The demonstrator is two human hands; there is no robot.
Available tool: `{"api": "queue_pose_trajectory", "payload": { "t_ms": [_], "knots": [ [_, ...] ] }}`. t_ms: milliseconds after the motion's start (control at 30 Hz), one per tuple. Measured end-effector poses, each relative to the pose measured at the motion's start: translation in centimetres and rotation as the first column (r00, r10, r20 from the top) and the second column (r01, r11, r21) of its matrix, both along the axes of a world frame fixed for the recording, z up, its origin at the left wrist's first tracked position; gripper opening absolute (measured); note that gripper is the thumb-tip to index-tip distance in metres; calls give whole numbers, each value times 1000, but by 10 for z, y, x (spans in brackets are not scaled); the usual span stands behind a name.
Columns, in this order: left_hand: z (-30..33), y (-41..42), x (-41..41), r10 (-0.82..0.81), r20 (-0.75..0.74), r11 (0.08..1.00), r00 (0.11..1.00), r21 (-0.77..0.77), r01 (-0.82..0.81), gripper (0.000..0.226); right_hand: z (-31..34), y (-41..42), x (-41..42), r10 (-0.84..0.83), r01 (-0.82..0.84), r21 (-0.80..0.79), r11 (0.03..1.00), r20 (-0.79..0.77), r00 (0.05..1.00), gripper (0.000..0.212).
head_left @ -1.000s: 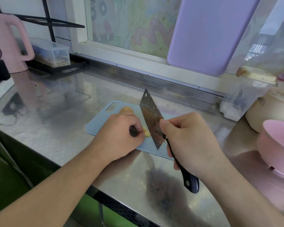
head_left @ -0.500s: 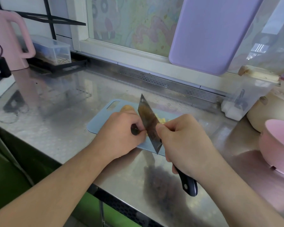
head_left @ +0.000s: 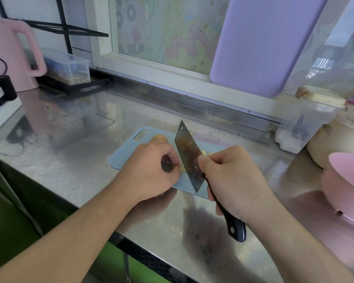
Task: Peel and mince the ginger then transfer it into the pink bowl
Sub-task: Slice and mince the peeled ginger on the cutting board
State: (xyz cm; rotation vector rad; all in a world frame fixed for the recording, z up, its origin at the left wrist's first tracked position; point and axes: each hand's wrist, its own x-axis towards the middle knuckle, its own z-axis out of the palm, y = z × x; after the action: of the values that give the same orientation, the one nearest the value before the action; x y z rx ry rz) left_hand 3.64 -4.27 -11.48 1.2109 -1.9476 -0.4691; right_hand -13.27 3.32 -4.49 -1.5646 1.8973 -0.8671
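On the blue cutting board (head_left: 131, 148) my left hand (head_left: 151, 170) curls over a piece of ginger (head_left: 159, 138), whose tan end shows beyond my knuckles. My right hand (head_left: 233, 180) grips the black handle of a cleaver (head_left: 188, 158). Its blade stands on edge against my left fingers, tip pointing away. Yellow cut bits of ginger (head_left: 205, 153) lie on the board just right of the blade. The pink bowl (head_left: 347, 186) stands on the steel counter at the far right.
A purple cutting board (head_left: 264, 43) leans on the window. A clear container (head_left: 307, 123) and a cream pot (head_left: 335, 144) stand at the back right. A pink kettle (head_left: 10, 58) and a clear box (head_left: 67, 66) are at the back left. The counter edge runs close below my forearms.
The cleaver has come down from its raised position and shifted left against my left fingers. My left hand has stayed on the ginger.
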Motion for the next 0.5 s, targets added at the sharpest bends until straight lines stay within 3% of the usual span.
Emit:
{"api": "queue_pose_trajectory", "payload": {
  "t_ms": [500],
  "knots": [
    [1,0,0,26,3,999,1000,29,-26,14,7,7,1,32,-32,-4,999,16,999,48]
  ]
}}
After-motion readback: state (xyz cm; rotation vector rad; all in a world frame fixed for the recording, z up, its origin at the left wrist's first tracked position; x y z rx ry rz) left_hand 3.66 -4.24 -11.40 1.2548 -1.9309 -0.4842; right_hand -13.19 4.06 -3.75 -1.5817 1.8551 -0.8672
